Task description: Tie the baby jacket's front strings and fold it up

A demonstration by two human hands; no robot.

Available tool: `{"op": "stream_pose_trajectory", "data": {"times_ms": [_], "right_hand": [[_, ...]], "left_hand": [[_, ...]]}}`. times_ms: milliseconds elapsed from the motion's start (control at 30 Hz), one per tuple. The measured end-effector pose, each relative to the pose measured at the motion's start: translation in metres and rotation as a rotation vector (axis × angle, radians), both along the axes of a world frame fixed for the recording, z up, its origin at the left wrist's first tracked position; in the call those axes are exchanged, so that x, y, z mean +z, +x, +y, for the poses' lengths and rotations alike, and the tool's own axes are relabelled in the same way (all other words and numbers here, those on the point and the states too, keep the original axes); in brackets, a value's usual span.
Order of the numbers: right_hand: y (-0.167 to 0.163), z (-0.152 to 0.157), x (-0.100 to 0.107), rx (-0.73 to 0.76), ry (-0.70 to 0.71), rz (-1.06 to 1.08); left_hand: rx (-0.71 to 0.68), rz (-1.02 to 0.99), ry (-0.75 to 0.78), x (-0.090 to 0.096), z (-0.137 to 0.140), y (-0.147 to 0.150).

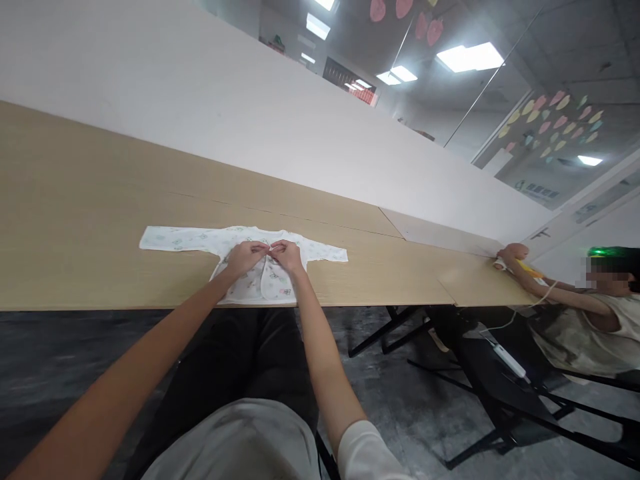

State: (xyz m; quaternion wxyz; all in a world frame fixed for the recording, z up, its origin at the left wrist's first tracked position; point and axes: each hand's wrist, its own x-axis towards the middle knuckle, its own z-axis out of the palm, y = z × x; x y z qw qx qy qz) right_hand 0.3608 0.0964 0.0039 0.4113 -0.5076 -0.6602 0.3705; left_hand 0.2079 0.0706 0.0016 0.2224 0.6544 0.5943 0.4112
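A white baby shirt (pixel 250 283) with a small print lies spread on the wooden table, both sleeves stretched out to the sides. Its hem reaches close to the table's front edge. At the upper middle of the front opening, my left hand (pixel 247 257) pinches the cloth between thumb and fingers. My right hand (pixel 287 255) pinches the shirt right beside it, the fingertips of both hands almost meeting. Whatever small fastening may sit between the fingertips is hidden.
The table (pixel 90 200) runs along a white partition (pixel 200 100) with glass above. On the right, another person (pixel 595 307) reaches toward a doll (pixel 517 251) on the table. A black folding chair (pixel 500 373) holds a white power strip (pixel 510 362) with a cable.
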Motion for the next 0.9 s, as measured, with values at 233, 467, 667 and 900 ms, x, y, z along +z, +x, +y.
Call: {"op": "stream_pose_trajectory", "data": {"times_ms": [233,467,667,900], "right_hand": [[0.000,-0.003,0.003,-0.010,-0.012,-0.041],[0.001,-0.001,0.002,0.004,-0.009,-0.051],[0.001,-0.001,0.006,-0.047,-0.049,-0.025],[0.003,-0.005,0.010,-0.062,-0.133,-0.032]], "left_hand": [[0.007,-0.004,-0.037,0.001,0.000,0.000],[0.029,0.075,-0.014,0.001,0.000,0.002],[0.088,0.190,-0.019,0.004,-0.002,0.006],[0.075,0.341,0.006,0.006,-0.003,0.006]]}}
